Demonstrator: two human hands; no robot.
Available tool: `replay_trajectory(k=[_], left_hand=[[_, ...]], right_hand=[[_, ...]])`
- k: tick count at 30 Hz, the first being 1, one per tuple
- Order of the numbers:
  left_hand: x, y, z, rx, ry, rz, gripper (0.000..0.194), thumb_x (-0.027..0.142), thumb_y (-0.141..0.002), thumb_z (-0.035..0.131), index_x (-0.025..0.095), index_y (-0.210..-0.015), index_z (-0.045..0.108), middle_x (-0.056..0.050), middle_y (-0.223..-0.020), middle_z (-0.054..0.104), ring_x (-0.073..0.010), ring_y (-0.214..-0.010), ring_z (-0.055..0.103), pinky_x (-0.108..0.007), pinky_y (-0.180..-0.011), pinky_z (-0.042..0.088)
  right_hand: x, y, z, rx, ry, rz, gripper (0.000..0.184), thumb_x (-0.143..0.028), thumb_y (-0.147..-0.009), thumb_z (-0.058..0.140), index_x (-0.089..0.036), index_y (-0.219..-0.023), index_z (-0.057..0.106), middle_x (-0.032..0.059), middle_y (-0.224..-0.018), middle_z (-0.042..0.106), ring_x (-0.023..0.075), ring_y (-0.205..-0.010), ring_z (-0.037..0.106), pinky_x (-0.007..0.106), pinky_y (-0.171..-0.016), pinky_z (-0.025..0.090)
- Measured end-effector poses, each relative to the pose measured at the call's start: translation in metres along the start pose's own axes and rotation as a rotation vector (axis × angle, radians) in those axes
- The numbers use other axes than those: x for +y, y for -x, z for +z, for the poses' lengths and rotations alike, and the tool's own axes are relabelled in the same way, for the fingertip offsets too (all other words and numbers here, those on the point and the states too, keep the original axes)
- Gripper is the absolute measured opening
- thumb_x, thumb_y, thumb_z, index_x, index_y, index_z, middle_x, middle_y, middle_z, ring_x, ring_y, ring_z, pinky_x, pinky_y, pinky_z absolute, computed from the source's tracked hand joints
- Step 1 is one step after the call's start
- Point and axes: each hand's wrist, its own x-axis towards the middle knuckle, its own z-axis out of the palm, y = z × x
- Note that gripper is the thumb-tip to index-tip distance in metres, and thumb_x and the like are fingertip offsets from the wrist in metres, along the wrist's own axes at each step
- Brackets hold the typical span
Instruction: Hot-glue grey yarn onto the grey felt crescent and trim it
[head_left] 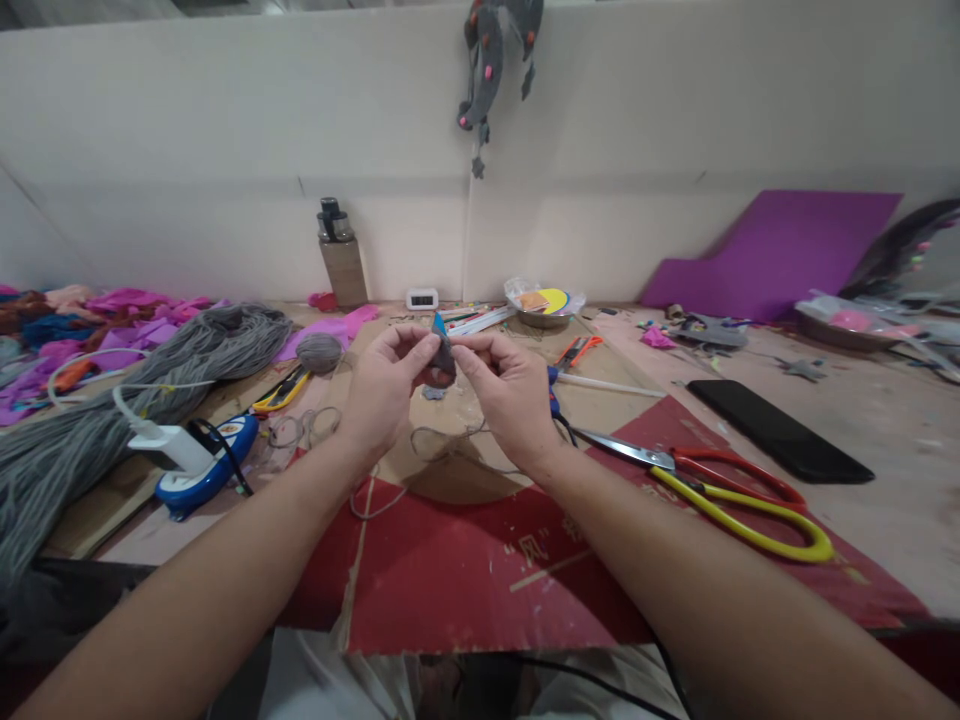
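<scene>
My left hand [386, 385] and my right hand [510, 390] meet above the middle of the table, fingers pinched together on a small grey felt piece [442, 352] with a blue edge. A thin grey thread [439, 445] hangs in loops below the hands onto a brown cardboard sheet [457, 480]. Both hands are closed on the piece. A small grey scrap [433, 393] lies on the cardboard just under them.
Red-and-yellow scissors [720, 480] lie to the right on red cardboard [480, 570], with a black phone [780, 432] beyond. At left lie grey yarn [112, 410], a white charger [169, 445] and pink felt scraps [112, 320]. A bottle [341, 255], a clock [421, 298] and a bowl [544, 305] stand by the wall.
</scene>
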Motion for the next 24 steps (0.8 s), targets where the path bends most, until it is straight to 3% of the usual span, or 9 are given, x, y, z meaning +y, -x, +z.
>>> replay_trajectory(k=[4,10,13,17,24], left_hand=[[0.001,0.001,0.0007,-0.024,-0.181,0.145,0.034,0.016,-0.064,0.082,0.018,-0.091,0.061,-0.001,-0.088,0.065,-0.0124,-0.081,0.063,-0.023,-0.075,0.051],[-0.0028,-0.0015,-0.0026,0.012,-0.398,0.259,0.036,0.015,-0.066,0.079,0.019,-0.09,0.054,0.001,-0.086,0.058,-0.0105,-0.078,0.059,-0.022,-0.072,0.048],[-0.0039,-0.001,-0.0043,-0.008,-0.404,0.251,0.032,0.017,-0.071,0.076,0.019,-0.093,0.053,0.0,-0.089,0.059,-0.0111,-0.081,0.06,-0.022,-0.071,0.05],[-0.0019,0.0018,-0.0045,-0.027,-0.414,0.211,0.03,0.025,-0.075,0.075,0.019,-0.097,0.056,-0.004,-0.096,0.06,-0.0142,-0.084,0.06,-0.02,-0.056,0.052],[0.002,0.005,0.0007,-0.045,-0.37,0.164,0.031,0.03,-0.075,0.076,0.019,-0.096,0.057,-0.003,-0.09,0.061,-0.0123,-0.071,0.059,-0.02,-0.045,0.052]], right_hand=[[0.0017,-0.0022,-0.0027,0.014,0.031,-0.012,0.012,-0.026,-0.084,0.064,-0.018,-0.088,0.072,-0.0011,-0.068,0.066,0.0109,-0.062,0.053,0.025,-0.059,0.042],[-0.0013,0.0001,-0.0029,-0.02,0.099,0.014,0.015,-0.027,-0.085,0.063,-0.018,-0.09,0.073,-0.0038,-0.063,0.06,0.0092,-0.057,0.046,0.024,-0.056,0.036],[-0.0025,0.0,-0.0024,-0.018,0.098,0.009,0.014,-0.026,-0.085,0.063,-0.018,-0.09,0.073,-0.004,-0.064,0.059,0.0088,-0.057,0.044,0.023,-0.055,0.035],[-0.0024,-0.0015,-0.0026,0.004,0.097,-0.017,0.012,-0.025,-0.085,0.063,-0.017,-0.088,0.072,-0.0055,-0.06,0.054,0.0081,-0.054,0.039,0.023,-0.052,0.031],[-0.0032,0.0002,-0.0028,-0.006,0.111,-0.072,0.011,-0.024,-0.087,0.062,-0.018,-0.088,0.07,-0.0057,-0.06,0.055,0.0079,-0.054,0.039,0.023,-0.052,0.032]])
